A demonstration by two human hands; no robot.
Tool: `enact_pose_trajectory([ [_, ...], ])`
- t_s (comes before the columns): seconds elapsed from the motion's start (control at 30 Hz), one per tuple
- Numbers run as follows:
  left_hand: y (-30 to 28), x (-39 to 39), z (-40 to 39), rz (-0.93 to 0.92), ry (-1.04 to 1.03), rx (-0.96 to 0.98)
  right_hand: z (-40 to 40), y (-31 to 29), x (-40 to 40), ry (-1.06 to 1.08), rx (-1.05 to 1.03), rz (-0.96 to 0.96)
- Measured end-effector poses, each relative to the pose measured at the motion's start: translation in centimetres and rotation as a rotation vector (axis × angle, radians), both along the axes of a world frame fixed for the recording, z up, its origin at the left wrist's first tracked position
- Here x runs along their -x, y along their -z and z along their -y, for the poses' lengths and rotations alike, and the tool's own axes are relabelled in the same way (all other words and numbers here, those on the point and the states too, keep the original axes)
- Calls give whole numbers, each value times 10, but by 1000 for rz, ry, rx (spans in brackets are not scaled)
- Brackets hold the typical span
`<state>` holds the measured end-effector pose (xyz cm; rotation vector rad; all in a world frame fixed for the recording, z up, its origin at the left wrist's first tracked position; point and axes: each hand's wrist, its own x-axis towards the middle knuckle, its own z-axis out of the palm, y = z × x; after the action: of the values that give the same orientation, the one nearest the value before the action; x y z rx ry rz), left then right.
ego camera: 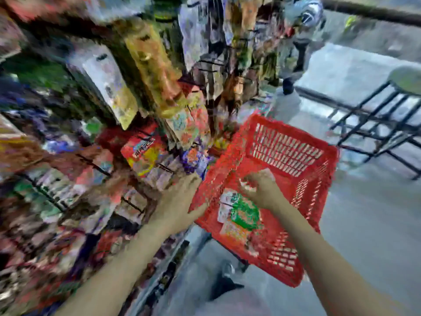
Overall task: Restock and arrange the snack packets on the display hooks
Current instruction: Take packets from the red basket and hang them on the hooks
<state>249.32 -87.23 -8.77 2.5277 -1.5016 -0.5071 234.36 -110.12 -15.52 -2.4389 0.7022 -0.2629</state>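
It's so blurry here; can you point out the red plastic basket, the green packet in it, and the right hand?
red plastic basket (pixel 287 151): head view, far slatted wall.
green packet (pixel 245 212): head view, front face.
right hand (pixel 262 190): head view, back of hand.

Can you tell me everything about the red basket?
The red basket looks like plastic, with walls and floor full of slots and small holes. It is tilted, open side toward the camera, beside the snack display. The left hand grips its near-left rim. The right hand reaches inside, fingers curled on a small packet. A few packets lie on its floor, one green. The picture is blurred, so finer detail is lost.
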Motion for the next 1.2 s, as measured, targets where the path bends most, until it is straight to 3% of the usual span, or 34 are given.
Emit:
enact_pose_trajectory([
  [0.1,28,9,23,-68,-44,-149,18,40,-1,6,-189,-224],
  [0.2,54,11,42,-57,-92,-141,24,74,-16,25,-289,-321],
  [0.53,69,12,46,-28,-144,-119,13,157,-36,42,-127,-699],
  [0.63,69,11,47,-45,-128,-133,15,158,-38,142,-117,-656],
  [1.0,66,11,46,-72,-122,-110,34,120,-30,471,-561,-203],
  [1.1,66,11,46,-76,-127,-121,25,130,-26,366,-580,-371],
  [1.2,64,13,47,-90,-140,-96,8,147,-24,276,-404,-560],
])
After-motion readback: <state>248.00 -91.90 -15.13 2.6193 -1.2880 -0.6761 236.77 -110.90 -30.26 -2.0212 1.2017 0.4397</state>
